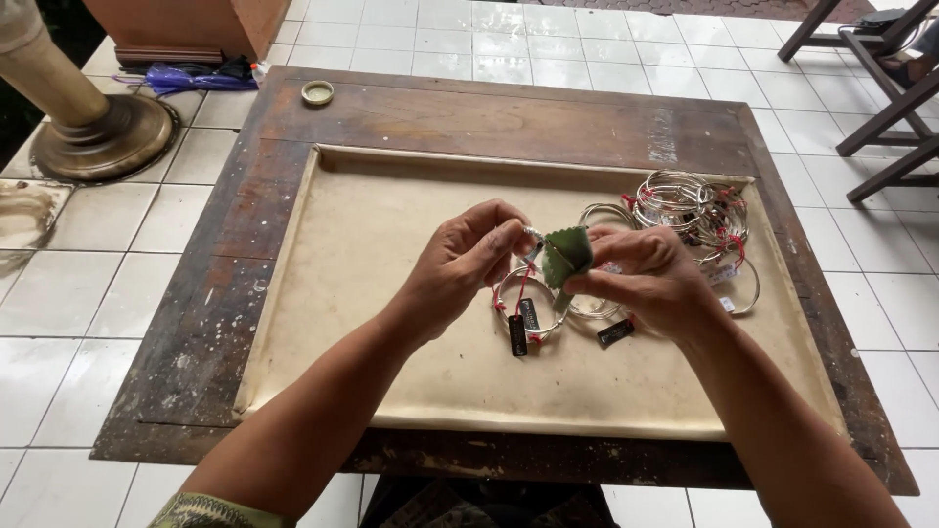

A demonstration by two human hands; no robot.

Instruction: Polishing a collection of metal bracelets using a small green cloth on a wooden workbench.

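My left hand (460, 266) pinches a silver bangle (533, 238) above the middle of the low wooden table (489, 117). Pressed against that bangle is a folded green cloth (567, 256), held in my right hand (650, 276). Right under my hands lie a few silver bangles (523, 298) with red threads and small black tags (517, 335). A heap of several more silver bangles (694, 210) with red threads sits at the right of the table's sunken beige panel (372, 254).
A small round lid (317, 93) rests at the table's far left corner. A turned wooden pedestal base (98, 127) stands on the white tiled floor at left. Dark wooden chair legs (880, 78) are at far right. Blue plastic (191, 76) lies by a wooden box.
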